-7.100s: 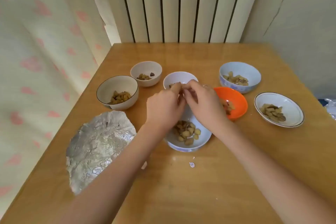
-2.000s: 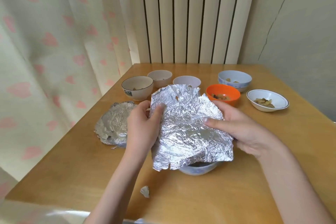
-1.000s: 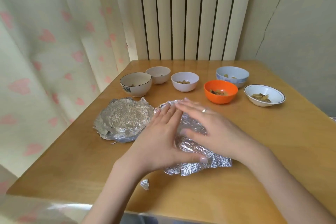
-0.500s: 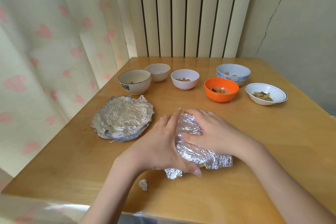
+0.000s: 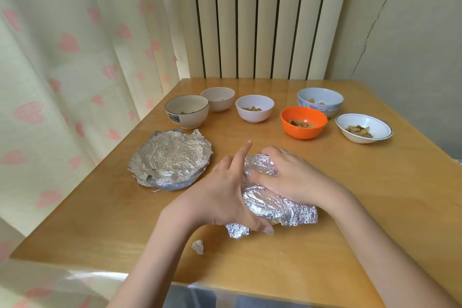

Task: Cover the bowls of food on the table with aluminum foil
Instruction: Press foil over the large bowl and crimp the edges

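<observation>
Head camera view, looking down at a wooden table [image 5: 375, 207] set against a ribbed radiator [image 5: 262, 17], with a cream curtain [image 5: 62, 70] printed with pink hearts on the left.

Near the front centre of the table sits a bowl wrapped in aluminum foil [image 5: 270, 205]; the bowl itself is hidden under the crinkled sheet. The left hand [image 5: 225, 195] presses against the left side of the foil, its fingers [image 5: 243, 157] mostly straight with one lifted and pointing up, and its thumb tucked low at the front edge, where a loose corner of foil sticks out. The right hand [image 5: 292, 177] lies over the top and right side of the foil, its fingers curved around the dome and pressing it down; a ring shows on one finger.

Just left of the hands rests a foil-covered dish [image 5: 172, 157], wide and flat, its foil edges ragged. A small foil scrap [image 5: 198, 247] lies on the table near the front edge, close to the left forearm.

Along the far side stand six uncovered bowls, each holding a few brownish pieces of food: a dark-rimmed bowl [image 5: 187, 114] at far left, a beige bowl [image 5: 218, 99] just behind it, a white bowl [image 5: 254, 108] in the middle, an orange bowl [image 5: 303, 122], a pale blue bowl [image 5: 320, 102] behind the orange one, and a shallow white dish [image 5: 363, 127] at far right
</observation>
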Demonstrator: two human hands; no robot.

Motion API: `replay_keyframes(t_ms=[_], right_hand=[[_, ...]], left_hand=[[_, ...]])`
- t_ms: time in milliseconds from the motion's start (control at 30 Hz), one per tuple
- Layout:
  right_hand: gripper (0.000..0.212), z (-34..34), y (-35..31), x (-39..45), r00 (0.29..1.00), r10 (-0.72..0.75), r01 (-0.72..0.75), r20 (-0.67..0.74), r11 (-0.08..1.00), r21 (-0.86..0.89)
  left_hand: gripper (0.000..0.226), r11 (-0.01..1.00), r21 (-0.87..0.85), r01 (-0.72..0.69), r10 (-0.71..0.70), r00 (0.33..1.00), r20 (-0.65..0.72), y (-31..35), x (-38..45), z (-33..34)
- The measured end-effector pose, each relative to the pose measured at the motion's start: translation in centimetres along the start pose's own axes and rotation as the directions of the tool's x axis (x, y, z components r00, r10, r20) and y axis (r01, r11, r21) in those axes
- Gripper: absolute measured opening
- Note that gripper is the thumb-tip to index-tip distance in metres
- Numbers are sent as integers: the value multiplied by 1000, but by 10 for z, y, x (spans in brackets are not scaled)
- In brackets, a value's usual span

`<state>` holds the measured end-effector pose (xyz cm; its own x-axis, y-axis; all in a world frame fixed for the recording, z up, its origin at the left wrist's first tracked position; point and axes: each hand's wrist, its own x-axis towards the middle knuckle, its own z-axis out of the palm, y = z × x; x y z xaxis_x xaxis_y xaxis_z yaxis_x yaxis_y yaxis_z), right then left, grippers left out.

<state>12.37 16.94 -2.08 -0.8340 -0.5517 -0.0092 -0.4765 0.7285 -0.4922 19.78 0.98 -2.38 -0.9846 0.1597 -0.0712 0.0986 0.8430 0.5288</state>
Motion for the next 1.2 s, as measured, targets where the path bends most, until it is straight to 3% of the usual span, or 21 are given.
replay_keyframes(t_ms=[133, 267, 400, 500, 633, 867, 967, 1033, 1167, 1200], right_hand=[[42, -3, 2, -5, 994, 85, -48, -69, 903, 427], [37, -11, 17, -17, 899, 276, -13, -340, 794, 608], [38, 4, 15, -20, 929, 240, -37, -283, 818, 574], [34, 17, 13, -18, 948, 239, -67, -208, 793, 606], [31, 18, 13, -19, 945, 292, -109, -149, 709, 696], [43, 20, 16, -19, 942, 323, -126, -92, 593, 795], [35, 25, 10, -18, 937, 329, -85, -115, 536, 840], [46, 30, 11, -15, 927, 347, -47, -140, 479, 877], [59, 24, 11, -15, 944, 312, -62, -104, 479, 875], [65, 21, 12, -16, 946, 299, -61, -121, 533, 844]], left_hand=[[147, 996, -73, -43, 45, 999, 30, 0, -6, -8], [120, 967, -226, -113, 89, 990, -113, -2, -9, -22], [135, 990, -43, -138, 139, 990, 25, 5, 2, -17], [133, 995, -23, -100, 102, 989, 103, 4, 7, -13], [135, 994, -13, -104, 105, 989, 104, 0, 10, -12], [139, 994, 35, -108, 103, 988, 114, -3, 12, -10], [138, 992, 54, -113, 108, 990, 87, -3, 13, -8], [137, 993, 48, -110, 108, 993, 50, -2, 12, -5], [141, 999, 5, -54, 54, 998, -26, 5, 9, 5], [143, 999, -19, -41, 41, 999, -29, 5, 8, 5]])
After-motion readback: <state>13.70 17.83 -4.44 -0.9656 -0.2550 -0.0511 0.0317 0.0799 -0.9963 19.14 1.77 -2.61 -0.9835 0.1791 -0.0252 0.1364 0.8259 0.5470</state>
